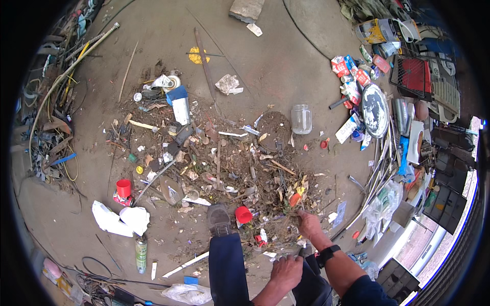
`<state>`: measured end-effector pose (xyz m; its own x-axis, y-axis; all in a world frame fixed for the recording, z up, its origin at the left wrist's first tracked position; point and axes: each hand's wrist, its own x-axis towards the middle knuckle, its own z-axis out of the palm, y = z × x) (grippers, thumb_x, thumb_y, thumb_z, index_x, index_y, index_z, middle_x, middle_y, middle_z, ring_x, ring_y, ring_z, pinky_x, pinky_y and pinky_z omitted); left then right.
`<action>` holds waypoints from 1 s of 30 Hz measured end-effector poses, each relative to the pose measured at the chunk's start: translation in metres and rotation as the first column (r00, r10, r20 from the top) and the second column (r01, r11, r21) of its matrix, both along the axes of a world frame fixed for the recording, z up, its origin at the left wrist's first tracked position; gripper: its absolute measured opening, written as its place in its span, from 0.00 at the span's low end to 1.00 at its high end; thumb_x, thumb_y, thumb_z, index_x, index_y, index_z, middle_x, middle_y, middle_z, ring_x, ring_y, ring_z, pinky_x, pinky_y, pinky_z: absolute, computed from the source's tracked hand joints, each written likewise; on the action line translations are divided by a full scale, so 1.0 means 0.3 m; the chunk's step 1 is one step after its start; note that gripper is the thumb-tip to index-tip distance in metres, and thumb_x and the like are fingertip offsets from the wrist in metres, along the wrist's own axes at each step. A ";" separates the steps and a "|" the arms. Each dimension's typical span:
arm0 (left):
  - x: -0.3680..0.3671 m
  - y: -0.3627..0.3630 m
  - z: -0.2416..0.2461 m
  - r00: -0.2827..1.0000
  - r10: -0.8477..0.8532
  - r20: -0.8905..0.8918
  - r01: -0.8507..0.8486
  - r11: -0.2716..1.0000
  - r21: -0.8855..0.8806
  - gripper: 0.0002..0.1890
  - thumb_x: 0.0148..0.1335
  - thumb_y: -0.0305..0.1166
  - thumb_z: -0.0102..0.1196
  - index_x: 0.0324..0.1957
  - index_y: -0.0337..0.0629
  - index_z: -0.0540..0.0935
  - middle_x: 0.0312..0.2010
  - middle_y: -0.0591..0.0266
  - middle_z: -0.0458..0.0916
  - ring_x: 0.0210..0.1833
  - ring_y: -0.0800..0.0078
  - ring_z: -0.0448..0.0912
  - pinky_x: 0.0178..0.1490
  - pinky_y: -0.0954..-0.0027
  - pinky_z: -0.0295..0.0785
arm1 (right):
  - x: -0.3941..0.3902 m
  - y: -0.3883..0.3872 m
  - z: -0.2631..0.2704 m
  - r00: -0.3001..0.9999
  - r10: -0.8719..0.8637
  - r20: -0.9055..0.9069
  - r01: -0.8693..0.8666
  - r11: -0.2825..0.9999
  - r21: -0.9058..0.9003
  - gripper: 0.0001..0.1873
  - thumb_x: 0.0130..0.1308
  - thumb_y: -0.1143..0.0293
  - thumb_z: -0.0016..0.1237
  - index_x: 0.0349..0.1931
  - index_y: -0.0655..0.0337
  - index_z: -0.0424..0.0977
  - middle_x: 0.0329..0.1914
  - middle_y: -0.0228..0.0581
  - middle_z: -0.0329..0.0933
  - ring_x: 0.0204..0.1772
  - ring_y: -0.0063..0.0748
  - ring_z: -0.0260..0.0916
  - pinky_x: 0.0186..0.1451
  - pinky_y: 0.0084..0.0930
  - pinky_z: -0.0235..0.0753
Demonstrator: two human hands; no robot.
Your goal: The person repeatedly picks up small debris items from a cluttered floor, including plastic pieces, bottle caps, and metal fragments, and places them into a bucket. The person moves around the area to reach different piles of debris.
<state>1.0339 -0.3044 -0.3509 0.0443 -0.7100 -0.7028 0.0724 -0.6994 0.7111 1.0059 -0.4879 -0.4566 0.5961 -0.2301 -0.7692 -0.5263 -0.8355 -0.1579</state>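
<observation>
A heap of dry leaves, soil and small litter covers the floor in front of me. My right hand, with a dark watch on the wrist, reaches down to the heap's near right edge; its fingertips touch the debris, and whether they pinch anything is unclear. Just beyond them lies an orange-red scrap. My left hand rests by my right knee with bent fingers, and its palm is hidden. A red plastic cup lies beside my shoe, left of the right hand. Beyond the heap stands a clear glass jar.
At the left lie a spray can, white foam pieces and a red cup. Along the right are metal rods, an oval dish, plastic bags and crumpled packets. Cables and scrap line the left edge; a stone block lies far ahead.
</observation>
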 end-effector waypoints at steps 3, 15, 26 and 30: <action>0.016 0.009 -0.031 0.995 0.073 0.065 -0.074 0.997 0.018 0.15 0.58 0.26 0.47 0.48 0.36 0.78 0.43 0.42 0.80 0.48 0.47 0.79 0.51 0.48 0.74 | 0.087 0.014 0.181 0.983 -0.145 0.115 0.141 0.989 0.037 0.15 0.61 0.78 0.45 0.48 0.59 0.75 0.39 0.52 0.79 0.44 0.55 0.78 0.46 0.39 0.78; 0.233 -0.036 -0.281 0.761 0.579 0.293 -0.645 0.726 0.238 0.11 0.58 0.32 0.54 0.39 0.35 0.81 0.36 0.42 0.83 0.41 0.47 0.82 0.47 0.53 0.77 | 0.366 0.032 0.249 0.951 -0.309 0.001 0.304 0.936 0.180 0.18 0.62 0.70 0.46 0.52 0.66 0.71 0.42 0.58 0.79 0.50 0.58 0.77 0.52 0.39 0.76; 0.419 -0.169 -0.854 0.575 0.499 0.648 -0.799 0.514 0.313 0.11 0.57 0.33 0.60 0.36 0.36 0.76 0.30 0.41 0.82 0.36 0.43 0.82 0.42 0.51 0.78 | 0.393 -0.201 0.288 0.982 -0.035 -0.183 0.124 0.857 0.500 0.23 0.62 0.70 0.43 0.59 0.61 0.63 0.36 0.63 0.78 0.42 0.64 0.77 0.47 0.48 0.77; 0.430 -0.211 -0.921 0.590 0.431 0.682 -0.790 0.481 0.380 0.13 0.53 0.31 0.61 0.38 0.36 0.76 0.32 0.40 0.82 0.36 0.43 0.82 0.41 0.50 0.78 | 0.402 -0.227 0.348 0.925 -0.059 -0.375 0.269 0.799 0.538 0.25 0.61 0.70 0.45 0.60 0.62 0.63 0.35 0.61 0.79 0.43 0.62 0.78 0.48 0.47 0.77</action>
